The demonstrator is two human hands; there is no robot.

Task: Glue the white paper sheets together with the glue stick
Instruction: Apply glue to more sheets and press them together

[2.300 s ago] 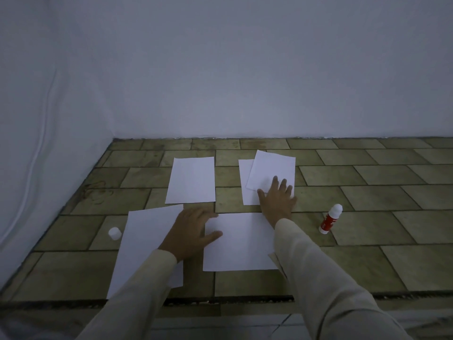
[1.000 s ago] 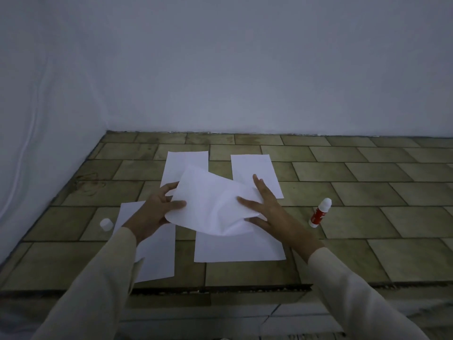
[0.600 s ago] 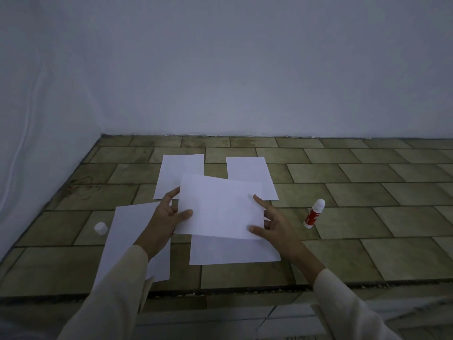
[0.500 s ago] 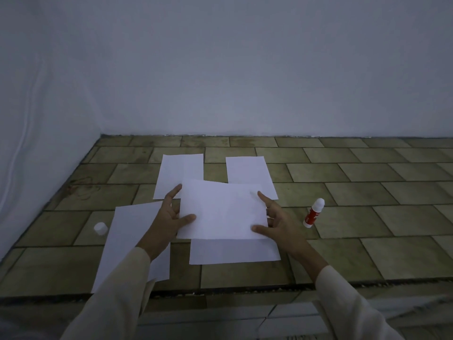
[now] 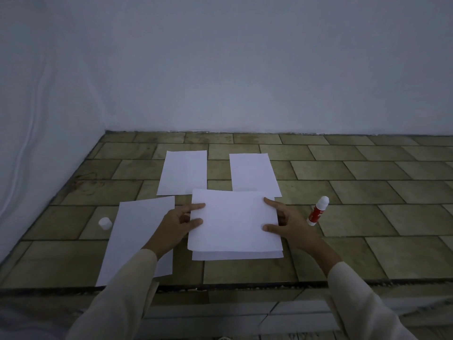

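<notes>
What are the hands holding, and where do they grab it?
Both hold the top rectangular white paper sheet: the left hand pinches its left edge, the right hand its right edge.

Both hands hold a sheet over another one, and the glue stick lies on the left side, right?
No. The head view shows the glue stick on the right side, near the right hand. That and the left hand do hold the top sheet over the lower sheet.

Tiled floor (image 5: 367, 192). Near-left sheet (image 5: 132, 241) lies flat under the left hand (image 5: 175, 224) & wrist. Far-left sheet (image 5: 182, 173) & far-right sheet (image 5: 252, 173) lie just beyond the fingertips. Bottom sheet (image 5: 237, 255) sits btw both hands' fingers, under the top sheet (image 5: 232, 222). Glue stick (image 5: 318, 211) is just right of the right hand (image 5: 291, 225) fingers; cap (image 5: 105, 223) well left of the left fingers.
</notes>
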